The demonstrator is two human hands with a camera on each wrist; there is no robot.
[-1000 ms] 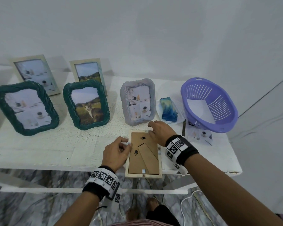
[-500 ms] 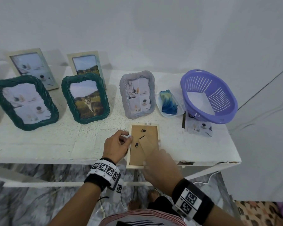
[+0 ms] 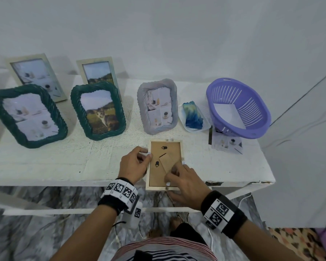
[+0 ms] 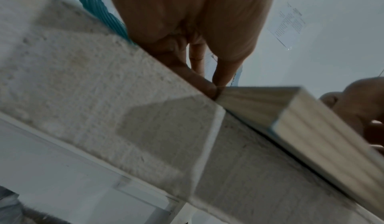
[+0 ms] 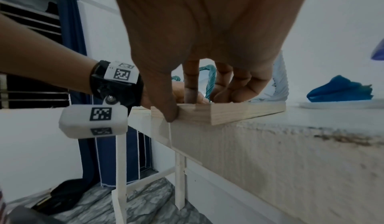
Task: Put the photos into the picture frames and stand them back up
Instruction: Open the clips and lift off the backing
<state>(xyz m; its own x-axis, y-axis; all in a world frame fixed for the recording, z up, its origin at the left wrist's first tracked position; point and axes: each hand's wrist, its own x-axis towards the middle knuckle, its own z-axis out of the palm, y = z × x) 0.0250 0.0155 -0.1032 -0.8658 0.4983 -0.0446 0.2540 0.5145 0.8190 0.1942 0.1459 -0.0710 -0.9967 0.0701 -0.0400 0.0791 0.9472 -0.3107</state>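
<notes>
Your left hand point(image 3: 133, 163): fingers curled, pinching frame point(image 3: 165, 164) left edge | your right hand point(image 3: 186, 182): thumb on near edge, fingers bent onto backing, grip possibly loose

Lower back of the wooden frame point(image 3: 159, 174) hidden under the right hand point(image 3: 186, 185)

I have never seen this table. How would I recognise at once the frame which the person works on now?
Find the white table with picture frames standing along it. At its front edge, between the left hand and the right hand, is the light wooden frame. It alone lies face down, showing a brown backing board, while the others stand and show photos.
</notes>
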